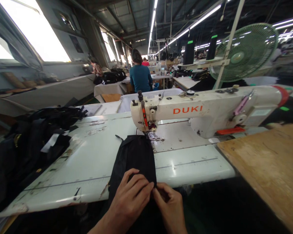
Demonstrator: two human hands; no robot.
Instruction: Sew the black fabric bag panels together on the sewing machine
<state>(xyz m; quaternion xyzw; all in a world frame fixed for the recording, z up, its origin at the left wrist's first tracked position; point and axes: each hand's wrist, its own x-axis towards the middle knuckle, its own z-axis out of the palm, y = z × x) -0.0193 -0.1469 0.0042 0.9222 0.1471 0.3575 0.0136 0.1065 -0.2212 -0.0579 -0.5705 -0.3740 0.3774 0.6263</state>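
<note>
A black fabric piece (140, 151) runs from beneath the needle of a white sewing machine (166, 109) down over the table's front edge. My left hand (134, 195) lies over the fabric with fingers bent, its fingertips pinching the right edge. Just beside it, my right hand (169, 203) is closed on that same edge, thumb and forefinger together. Both hands nearly touch each other. The fabric's far end sits at the presser foot, and its lower part hangs toward my lap, in shadow.
Black garment pieces (26, 139) are heaped at the table's left. A wooden board (268, 162) lies to the right. Behind the machine stand a green fan (244, 52) and black thread cones (189, 53). A person in a blue top (140, 78) sits farther ahead.
</note>
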